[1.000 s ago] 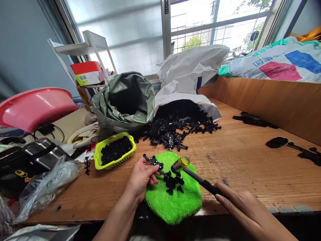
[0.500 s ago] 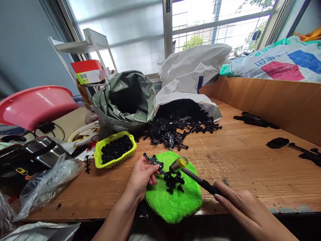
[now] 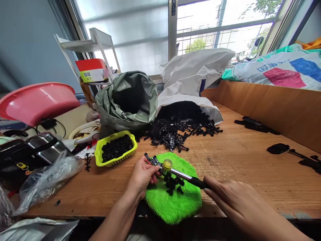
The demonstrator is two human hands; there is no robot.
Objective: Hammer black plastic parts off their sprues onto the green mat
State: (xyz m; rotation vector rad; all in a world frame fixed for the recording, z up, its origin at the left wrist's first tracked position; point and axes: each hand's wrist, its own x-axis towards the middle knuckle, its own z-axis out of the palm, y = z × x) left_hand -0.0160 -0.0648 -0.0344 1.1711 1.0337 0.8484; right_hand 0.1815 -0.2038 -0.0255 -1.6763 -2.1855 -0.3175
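Note:
My left hand (image 3: 143,171) pinches a black jointed plastic part (image 3: 154,160) over the left edge of a green cloth (image 3: 173,207). In my right hand (image 3: 225,194) is the black grip of a small mallet (image 3: 184,174) with a yellow, see-through head. That head is at the right end of the black part, close to my left fingertips; whether they touch I cannot tell. Several small black pieces (image 3: 172,182) lie on the cloth just below the mallet.
Behind the cloth, a heap of black parts (image 3: 173,130) spills from a white sack (image 3: 195,78). A yellow basket (image 3: 99,160) of black pieces stands left, before a green sack (image 3: 125,122). More black parts (image 3: 278,148) lie right.
My right hand has moved left with the mallet, and its head has come over to the end of the black part. The view has shifted slightly. My left hand keeps its hold.

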